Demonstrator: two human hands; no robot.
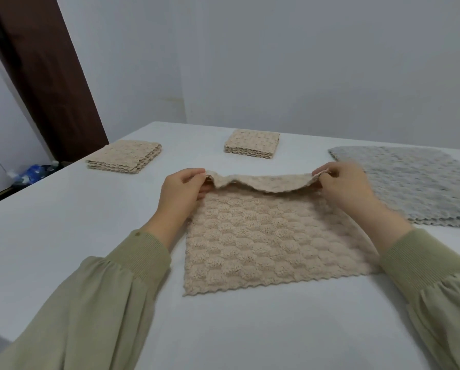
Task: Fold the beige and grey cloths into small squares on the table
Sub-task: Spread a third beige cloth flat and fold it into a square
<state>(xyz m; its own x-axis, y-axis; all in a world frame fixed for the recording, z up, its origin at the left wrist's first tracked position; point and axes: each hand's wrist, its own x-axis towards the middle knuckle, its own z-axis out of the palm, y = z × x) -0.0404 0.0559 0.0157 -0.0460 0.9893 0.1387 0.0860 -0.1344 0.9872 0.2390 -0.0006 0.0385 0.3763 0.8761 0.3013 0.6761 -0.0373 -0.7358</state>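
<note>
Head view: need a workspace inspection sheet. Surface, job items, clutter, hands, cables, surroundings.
Surface: white table, smooth, no stains visible.
Job's things: beige cloth lies flat in front of the person, far edge lifted; left folded beige square and middle folded beige square sit at the far side; grey cloth is spread flat at the right.
Clutter: nothing seen.
Grippers: left hand pinches the beige cloth's far left corner; right hand pinches its far right corner.
Cables: nothing seen.
Surroundings: pale wall; dark brown panel at the left; blue-and-white object on the floor, too blurred to identify.
</note>
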